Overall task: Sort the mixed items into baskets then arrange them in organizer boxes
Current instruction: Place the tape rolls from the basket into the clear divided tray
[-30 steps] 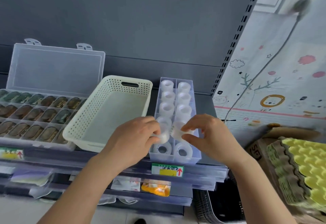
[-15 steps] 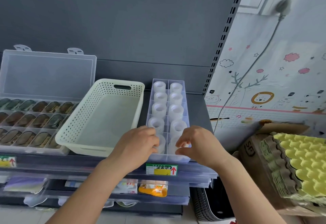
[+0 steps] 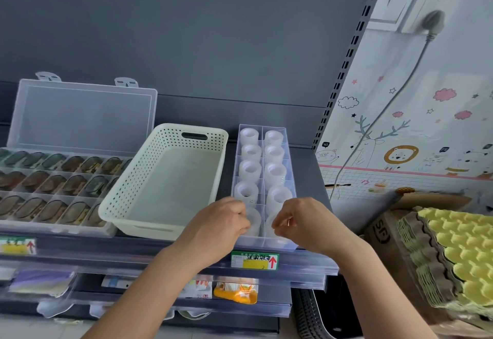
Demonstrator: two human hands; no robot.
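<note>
1. My left hand (image 3: pixel 221 228) is at the lower middle of the frame. Its fingers are curled against the side of the near-left roll (image 3: pixel 254 222) of white tape, a narrow grip that holds the roll.
2. My right hand (image 3: pixel 301 225) is just to the right of it. Its thumb and fingertips are bunched close together at the near-right roll (image 3: pixel 272 228). I cannot tell whether they pinch that roll or only touch it.
3. Both rolls sit in the front row of the clear divided box (image 3: pixel 277 244), one in each of its two front compartments.
4. Behind my fingers, the other rolls (image 3: pixel 250 170) stand upright in two columns, one per compartment, up to the far end of the box.
5. The cream basket (image 3: pixel 133 178) is just left of the clear box, its inside bare and its handle slot at the far end.
6. At the left edge of the frame an organizer case (image 3: pixel 53 228) has its lid (image 3: pixel 82 117) propped open, with dark oval pieces (image 3: pixel 50 209) filling its compartments.
7. A green and yellow price label (image 3: pixel 254 260) is on the shelf edge below the clear box.
8. Stacked egg trays (image 3: pixel 458 253) fill the lower right of the frame.
</note>
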